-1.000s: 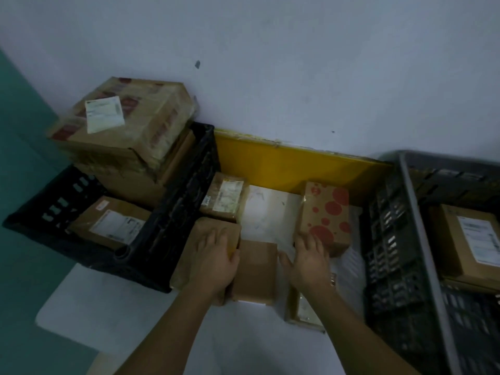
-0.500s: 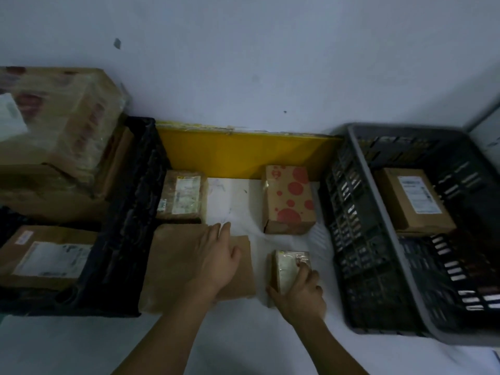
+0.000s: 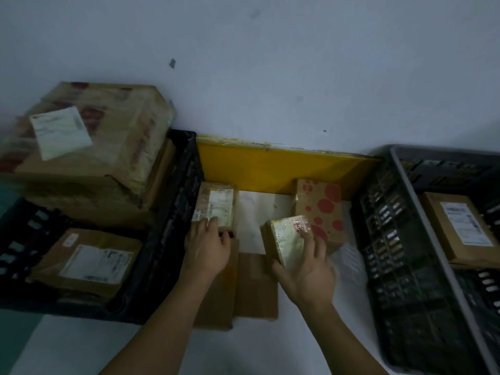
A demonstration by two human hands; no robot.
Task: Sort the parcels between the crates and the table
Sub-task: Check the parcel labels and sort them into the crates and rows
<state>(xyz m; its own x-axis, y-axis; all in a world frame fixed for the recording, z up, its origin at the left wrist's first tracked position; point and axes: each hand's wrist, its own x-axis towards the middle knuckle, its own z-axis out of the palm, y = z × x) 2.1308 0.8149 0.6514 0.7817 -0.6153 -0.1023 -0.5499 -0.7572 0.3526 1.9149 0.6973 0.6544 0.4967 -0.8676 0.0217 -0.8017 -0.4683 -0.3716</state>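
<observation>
**Fingers on two parcels, mid-tabletop**

Fingers of my right hand (image 3: 308, 269) curl round a small taped parcel (image 3: 286, 239), thumb under its near-left edge, the rest spread over its labelled face. It is tilted and looks lifted off the tabletop (image 3: 251, 345), just in front of the red-dotted box (image 3: 322, 209).

Left hand (image 3: 207, 247): fingers lie fairly straight, the tips resting on the near edge of a labelled brown parcel (image 3: 216, 207). No grasp that I can see. That parcel sits at the far-left of the white tabletop, against the wall of the black crate (image 3: 173, 239).

Under the left wrist lies a flat brown cardboard parcel (image 3: 254, 288), near the middle of the tabletop. A sheet of white paper (image 3: 257, 212) lies between the labelled parcel and the dotted box.

Red-dotted box stands toward the far-right of the tabletop, close to the yellow panel (image 3: 270, 169) along the far edge and near the grey crate (image 3: 405, 266).

Black crate, left edge of the tabletop: holds a brown box with a white label (image 3: 89, 261) at its near end and a large taped carton (image 3: 94, 136) stacked high at its far end.

Grey crate, right edge: one labelled brown box (image 3: 460, 228) inside, toward its far end.

Light is dim; label text unreadable.
</observation>
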